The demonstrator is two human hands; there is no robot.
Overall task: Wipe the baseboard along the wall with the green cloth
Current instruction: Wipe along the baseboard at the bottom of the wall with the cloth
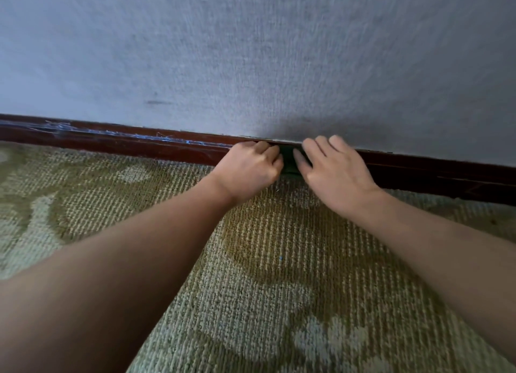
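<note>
A dark reddish-brown baseboard (117, 142) runs along the foot of the wall, sloping down to the right. Pale scratches and cobweb-like threads mark its left stretch. A dark green cloth (290, 160) is pressed against the baseboard at the middle; only a small patch shows between my hands. My left hand (248, 169) is curled, its fingers gripping the cloth's left side. My right hand (332, 169) lies flatter, fingers spread over the cloth's right side and the baseboard's top edge. Most of the cloth is hidden behind both hands.
A grey textured wall (279, 51) fills the upper half, with a small dark mark at the left. A green and cream patterned carpet (265, 289) covers the floor up to the baseboard. My bare forearms cross the carpet from the bottom corners.
</note>
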